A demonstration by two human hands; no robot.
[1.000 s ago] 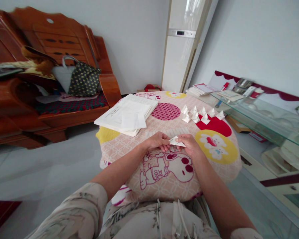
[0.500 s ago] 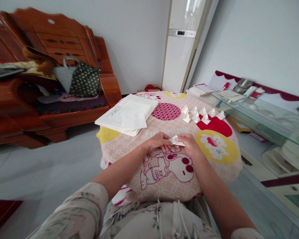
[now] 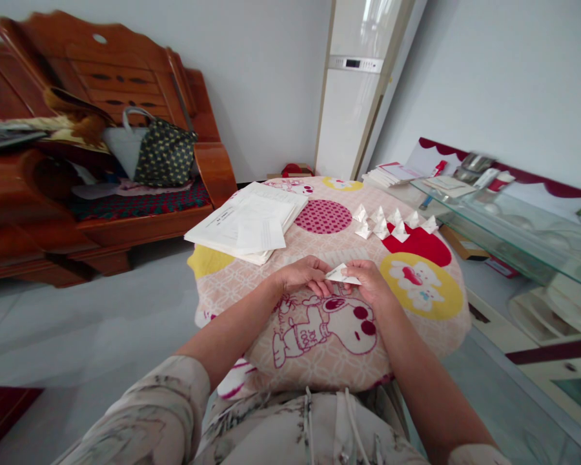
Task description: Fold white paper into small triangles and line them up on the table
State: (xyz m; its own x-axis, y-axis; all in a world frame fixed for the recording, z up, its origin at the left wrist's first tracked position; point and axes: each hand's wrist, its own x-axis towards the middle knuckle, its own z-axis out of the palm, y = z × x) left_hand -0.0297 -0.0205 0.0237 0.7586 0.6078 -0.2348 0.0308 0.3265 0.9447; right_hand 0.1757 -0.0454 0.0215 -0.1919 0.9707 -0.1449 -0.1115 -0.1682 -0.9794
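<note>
A small folded piece of white paper (image 3: 341,275) is held up between my two hands, just above the cloth-covered table (image 3: 319,258). My left hand (image 3: 308,274) pinches its left end, fingers curled. On the right end, my right hand (image 3: 366,279) grips it with thumb and fingers closed. Beyond my right hand stand several small folded white paper shapes (image 3: 380,226) with pointed tops, in two rows. To the left of them lies a stack of white sheets (image 3: 223,223), with smaller loose sheets (image 3: 261,234) on top.
A glass-topped counter (image 3: 513,226) with metal bowls and other items runs along the right, beside a pile of booklets (image 3: 392,174). At the left stands a wooden sofa (image 3: 126,71) with a dark patterned bag (image 3: 167,155). A tall white cabinet-like unit (image 3: 351,110) stands behind the table.
My left hand has shifted slightly left along the folded paper, and more of the paper shows between my hands. My right hand keeps its grip in nearly the same place.
</note>
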